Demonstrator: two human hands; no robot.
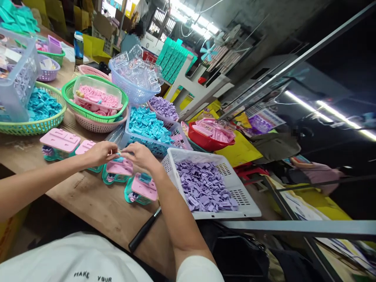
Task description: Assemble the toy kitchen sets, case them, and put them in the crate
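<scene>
Two-handed pinch over the worktop (96, 203)

From my remote seat I read "MAKE YOUR" across the white shirt (88, 254); the bottom of my view cuts off the rest. Red characters on a yellow surface (7, 235) at the left are cut off too, and print on a white carton (152, 45) behind is too small for me.

The left hand (101, 153) and the right hand (139, 156) have their fingertips drawn together, pinching a small piece (118, 152) just above the third of four pink-and-teal toys (144, 188); I can't make out its shape. The left forearm (61, 172) partly hides the second toy.

A black-handled tool (143, 231) lies by the worktop's near edge, its far end behind the right forearm (174, 207). A white crate (249, 209) of purple parts fills the right end; a blue basket (136, 141) stands behind the hands. I see bare wood between the toys and the near edge.
</scene>
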